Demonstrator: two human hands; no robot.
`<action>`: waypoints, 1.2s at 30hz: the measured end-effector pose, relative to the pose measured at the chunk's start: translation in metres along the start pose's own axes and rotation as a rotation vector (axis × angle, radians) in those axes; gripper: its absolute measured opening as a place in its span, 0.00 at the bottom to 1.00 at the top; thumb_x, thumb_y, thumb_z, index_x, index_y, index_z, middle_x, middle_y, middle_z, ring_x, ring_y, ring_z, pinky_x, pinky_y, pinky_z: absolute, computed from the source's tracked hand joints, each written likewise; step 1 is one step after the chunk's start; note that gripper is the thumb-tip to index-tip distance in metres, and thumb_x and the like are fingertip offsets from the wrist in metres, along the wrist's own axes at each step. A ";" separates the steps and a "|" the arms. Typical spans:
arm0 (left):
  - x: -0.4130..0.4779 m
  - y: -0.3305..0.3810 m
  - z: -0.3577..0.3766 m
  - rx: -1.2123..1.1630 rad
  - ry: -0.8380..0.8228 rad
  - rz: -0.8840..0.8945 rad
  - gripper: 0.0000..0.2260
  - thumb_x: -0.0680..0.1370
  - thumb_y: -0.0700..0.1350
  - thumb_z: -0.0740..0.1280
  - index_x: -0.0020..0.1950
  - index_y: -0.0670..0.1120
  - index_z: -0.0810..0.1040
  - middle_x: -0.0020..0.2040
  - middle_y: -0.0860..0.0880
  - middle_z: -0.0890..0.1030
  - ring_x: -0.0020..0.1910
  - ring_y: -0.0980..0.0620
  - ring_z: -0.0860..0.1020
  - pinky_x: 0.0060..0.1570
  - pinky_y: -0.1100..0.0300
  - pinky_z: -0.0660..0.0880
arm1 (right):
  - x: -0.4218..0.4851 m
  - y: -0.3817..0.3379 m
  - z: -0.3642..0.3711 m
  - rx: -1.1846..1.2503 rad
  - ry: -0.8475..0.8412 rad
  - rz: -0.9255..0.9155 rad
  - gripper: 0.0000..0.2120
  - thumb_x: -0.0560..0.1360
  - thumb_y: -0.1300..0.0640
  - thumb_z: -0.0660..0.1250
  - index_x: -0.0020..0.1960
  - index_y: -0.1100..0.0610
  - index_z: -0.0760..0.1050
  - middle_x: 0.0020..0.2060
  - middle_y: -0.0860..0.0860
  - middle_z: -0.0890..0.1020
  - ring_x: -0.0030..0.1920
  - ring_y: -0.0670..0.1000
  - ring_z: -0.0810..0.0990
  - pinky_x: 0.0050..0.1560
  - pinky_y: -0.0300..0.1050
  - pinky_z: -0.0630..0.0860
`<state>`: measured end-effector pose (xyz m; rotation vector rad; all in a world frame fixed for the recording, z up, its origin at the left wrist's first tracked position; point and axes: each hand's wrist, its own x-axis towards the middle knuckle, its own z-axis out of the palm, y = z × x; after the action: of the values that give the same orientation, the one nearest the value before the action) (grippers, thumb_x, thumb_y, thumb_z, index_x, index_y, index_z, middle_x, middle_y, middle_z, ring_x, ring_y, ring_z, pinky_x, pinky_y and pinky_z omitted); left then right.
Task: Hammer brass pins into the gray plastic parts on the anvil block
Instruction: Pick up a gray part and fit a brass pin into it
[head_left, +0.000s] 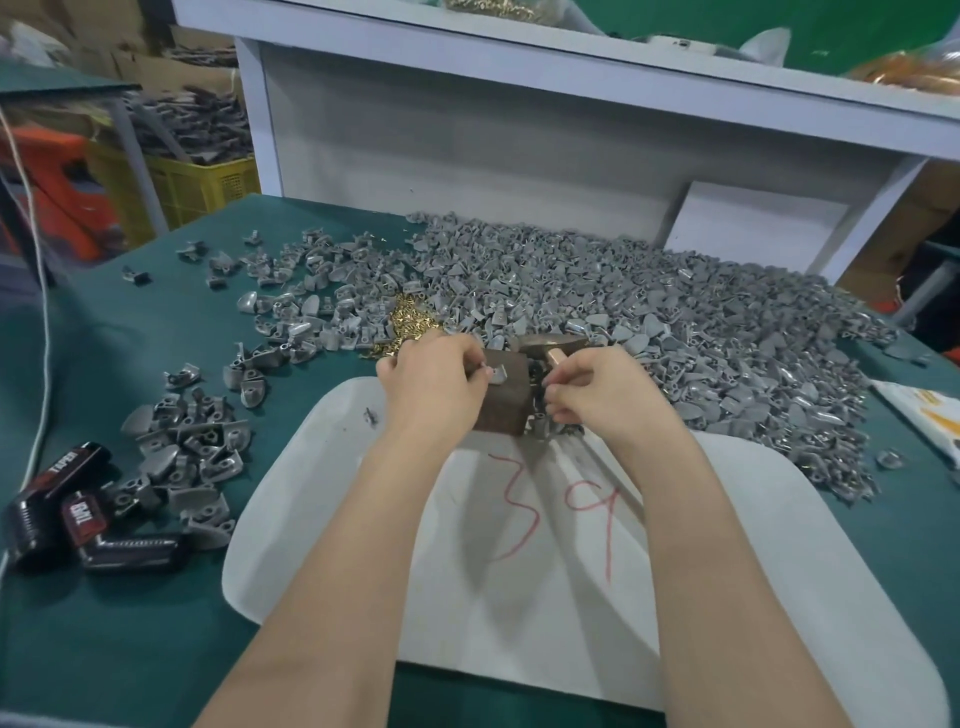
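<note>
On the green table heaped with gray parts, I see the block between both hands; the left hand pinches a gray part on its top; the right hand, just beside, curls fingertips together, holding what I cannot tell.

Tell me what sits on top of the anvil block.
One gray plastic part, held by the left hand. The fingers hide part of the anvil block; any brass pin there cannot be seen.
</note>
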<state>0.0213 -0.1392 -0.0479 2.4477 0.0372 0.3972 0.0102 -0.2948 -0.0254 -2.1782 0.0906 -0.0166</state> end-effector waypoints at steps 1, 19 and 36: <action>0.000 0.000 0.000 0.000 0.000 -0.002 0.01 0.77 0.50 0.67 0.46 0.55 0.78 0.51 0.53 0.79 0.56 0.49 0.75 0.51 0.54 0.58 | -0.002 -0.001 -0.001 0.009 -0.053 0.014 0.12 0.74 0.71 0.63 0.36 0.58 0.75 0.29 0.55 0.80 0.29 0.50 0.79 0.38 0.43 0.80; -0.001 0.003 -0.006 0.010 -0.061 -0.018 0.03 0.77 0.49 0.67 0.49 0.55 0.80 0.54 0.52 0.80 0.59 0.47 0.74 0.56 0.52 0.63 | -0.003 -0.016 0.015 -0.055 0.115 -0.228 0.09 0.76 0.64 0.64 0.45 0.52 0.80 0.40 0.49 0.82 0.39 0.48 0.82 0.48 0.44 0.79; -0.004 0.005 -0.008 0.017 -0.076 -0.003 0.06 0.78 0.47 0.65 0.49 0.55 0.81 0.55 0.50 0.80 0.60 0.45 0.73 0.58 0.52 0.64 | 0.007 -0.016 0.040 -0.469 0.141 -0.308 0.05 0.77 0.59 0.63 0.50 0.57 0.77 0.50 0.54 0.73 0.51 0.56 0.74 0.55 0.49 0.69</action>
<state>0.0154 -0.1391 -0.0400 2.4770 0.0123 0.3028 0.0195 -0.2528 -0.0352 -2.6377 -0.1799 -0.3557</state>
